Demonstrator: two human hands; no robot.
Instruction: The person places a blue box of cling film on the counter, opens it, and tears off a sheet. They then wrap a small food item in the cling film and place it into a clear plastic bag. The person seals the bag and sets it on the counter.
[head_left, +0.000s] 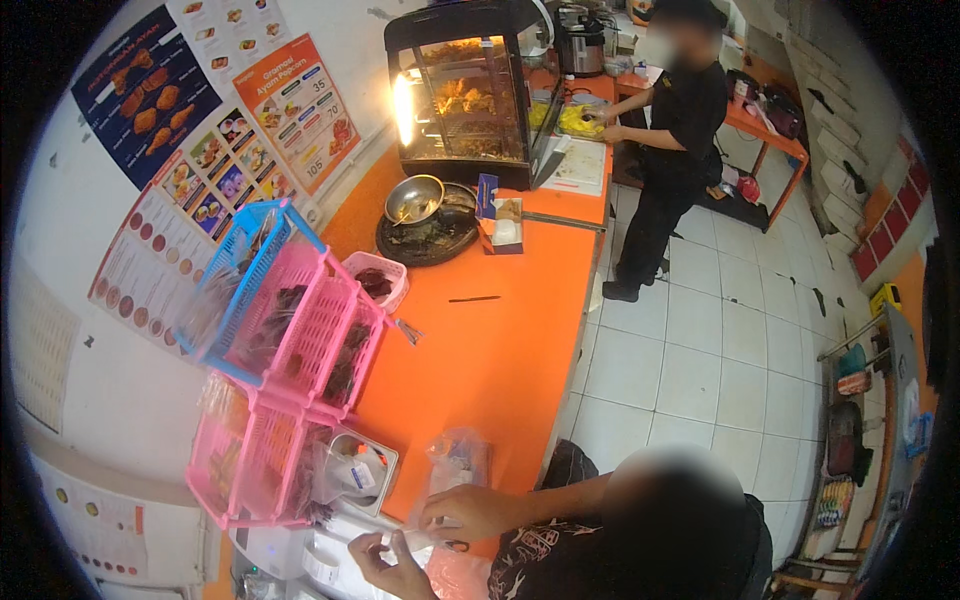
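Note:
Neither my left hand nor my right hand can be made out as my own. Before me, at the bottom, a person in a black printed shirt (540, 559) bends over the counter, head blurred. One of that person's hands (469, 516) and the other hand (390, 562) meet at a thin, whitish, see-through piece, perhaps plastic. A clear plastic bag (457, 457) lies just beyond them. Beside it stands a metal container (386, 480) with packets in it. Pink plastic (457, 574) and a white tape-like roll (321, 562) are near the hands.
Pink and blue basket racks (262, 397) stand left on the orange counter (480, 352). Farther along are a pink basket (397, 289), metal bowl (414, 199), open box (502, 236) and lit food warmer (469, 97). Another person (675, 142) stands at the far counter, on the tiled floor (690, 322).

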